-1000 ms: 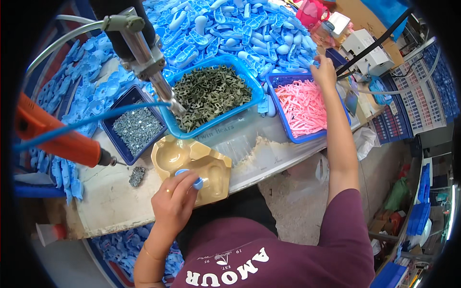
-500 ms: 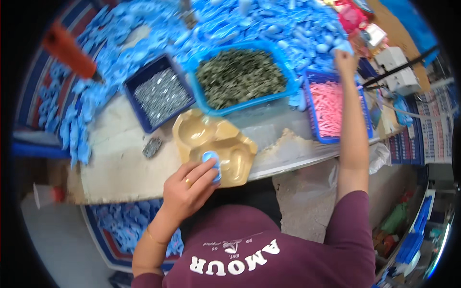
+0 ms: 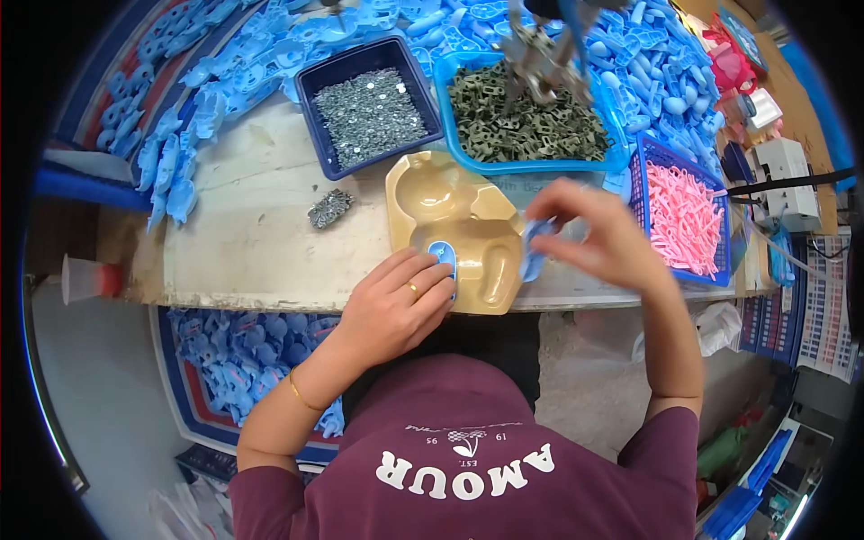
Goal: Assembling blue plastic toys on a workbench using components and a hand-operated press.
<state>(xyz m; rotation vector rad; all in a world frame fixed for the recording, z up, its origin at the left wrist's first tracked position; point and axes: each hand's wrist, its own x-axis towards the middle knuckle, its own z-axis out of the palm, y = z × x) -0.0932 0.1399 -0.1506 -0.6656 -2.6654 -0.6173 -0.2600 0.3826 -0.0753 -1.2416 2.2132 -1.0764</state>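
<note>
My left hand [image 3: 396, 301] has its fingers bent over a small rounded blue plastic part [image 3: 441, 252], holding it against a tan moulded tray [image 3: 409, 193] with hollows at the table's front edge. A ring is on one finger. Just right of the tray, my right hand [image 3: 598, 229] pinches another blue plastic piece [image 3: 535, 250] between thumb and fingers. That piece is slightly blurred, so its exact shape is unclear. Its lower end is close beside the tray's right rim.
A navy bin [image 3: 326, 155] holds small metal pieces; a light-blue tub [image 3: 463, 153] holds dark metal clips. A blue basket [image 3: 641, 193] contains pink strips. Blue plastic parts [image 3: 486, 27] heap behind. A metal fixture [image 3: 538, 63] hangs over the tub. A metal clump [image 3: 330, 209] lies left.
My right hand has come back from the blue heap beyond the pink basket to the tray's right side, now with a blue piece. My left hand stays on its part; the whole view has shifted.
</note>
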